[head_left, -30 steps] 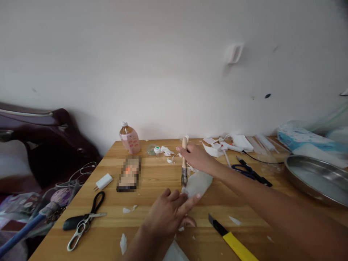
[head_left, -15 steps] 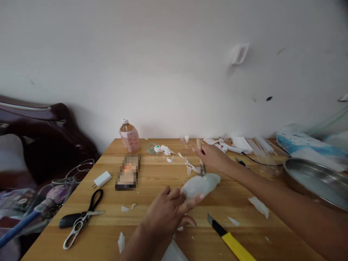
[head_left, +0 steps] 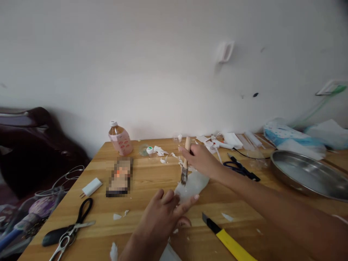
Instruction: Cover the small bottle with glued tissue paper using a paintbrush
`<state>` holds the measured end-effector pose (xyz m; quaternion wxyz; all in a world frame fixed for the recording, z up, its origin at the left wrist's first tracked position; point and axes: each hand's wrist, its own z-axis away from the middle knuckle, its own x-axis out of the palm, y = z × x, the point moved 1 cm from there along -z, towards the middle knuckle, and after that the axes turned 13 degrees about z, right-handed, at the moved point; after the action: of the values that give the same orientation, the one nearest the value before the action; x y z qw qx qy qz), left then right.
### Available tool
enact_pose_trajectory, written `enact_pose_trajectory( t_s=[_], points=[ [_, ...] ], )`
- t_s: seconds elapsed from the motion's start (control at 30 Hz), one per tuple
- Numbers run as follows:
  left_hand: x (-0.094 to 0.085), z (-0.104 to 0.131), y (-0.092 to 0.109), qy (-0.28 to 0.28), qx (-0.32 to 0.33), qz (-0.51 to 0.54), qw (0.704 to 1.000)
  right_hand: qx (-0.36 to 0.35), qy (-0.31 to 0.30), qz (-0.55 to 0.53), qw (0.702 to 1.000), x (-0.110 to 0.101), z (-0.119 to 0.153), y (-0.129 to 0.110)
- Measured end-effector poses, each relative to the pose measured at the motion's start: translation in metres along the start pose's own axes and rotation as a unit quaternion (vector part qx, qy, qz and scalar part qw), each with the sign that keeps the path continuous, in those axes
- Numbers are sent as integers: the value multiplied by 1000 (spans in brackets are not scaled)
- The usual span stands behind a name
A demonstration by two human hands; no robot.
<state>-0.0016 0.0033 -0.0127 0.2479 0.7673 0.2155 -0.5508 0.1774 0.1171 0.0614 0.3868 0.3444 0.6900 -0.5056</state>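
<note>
On the wooden table lies a pale, translucent, rounded oblong piece [head_left: 194, 183], its material unclear. My left hand [head_left: 165, 214] steadies its near left end, with the index finger stretched along the near side and the other fingers curled at the end. A wooden-handled brush [head_left: 186, 157] is pinched in my right hand [head_left: 202, 158]. The brush's dark bristles touch the top of the piece near my left fingers, and the handle stands almost upright. My right hand and wrist hide part of the far right end. A yellow utility knife [head_left: 231, 241] lies to the right of my left hand.
Scissors [head_left: 67, 233], a white charger [head_left: 91, 187] and a blurred-out phone [head_left: 119, 177] lie left. Behind them stands a pink-labelled bottle [head_left: 121, 138]. At right are a metal basin [head_left: 304, 185], dark-handled scissors [head_left: 240, 168] and a tissue pack [head_left: 285, 134]. White scraps [head_left: 227, 216] are scattered about.
The brush has moved left along the pale piece, toward my left fingers. My left hand keeps its hold. The camera has turned right, bringing the dark-handled scissors into fuller view.
</note>
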Motion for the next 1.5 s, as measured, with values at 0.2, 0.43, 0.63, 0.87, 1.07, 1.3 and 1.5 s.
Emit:
enact_pose_trajectory(
  t_s=[0.2,0.43,0.63,0.87,1.07,1.3,1.5],
  points=[
    [0,0,-2,-19,-8,-1,1000,65,50,17,997,4,9,46],
    [-5,-2,-3,-35,-26,-4,999,116,99,14,988,-5,15,96],
    [-8,-3,-1,-49,-23,6,998,146,214,-36,965,-22,30,100],
    [-8,-3,0,-61,-13,15,998,112,213,-89,966,-6,37,65],
    [-5,-1,0,-58,-20,18,998,104,219,-24,970,11,37,91],
    [-7,-2,-4,-50,5,26,998,72,223,-37,971,-9,41,110],
    [-9,-1,-4,-72,1,38,997,-123,25,-105,987,-14,54,95]
  ],
)
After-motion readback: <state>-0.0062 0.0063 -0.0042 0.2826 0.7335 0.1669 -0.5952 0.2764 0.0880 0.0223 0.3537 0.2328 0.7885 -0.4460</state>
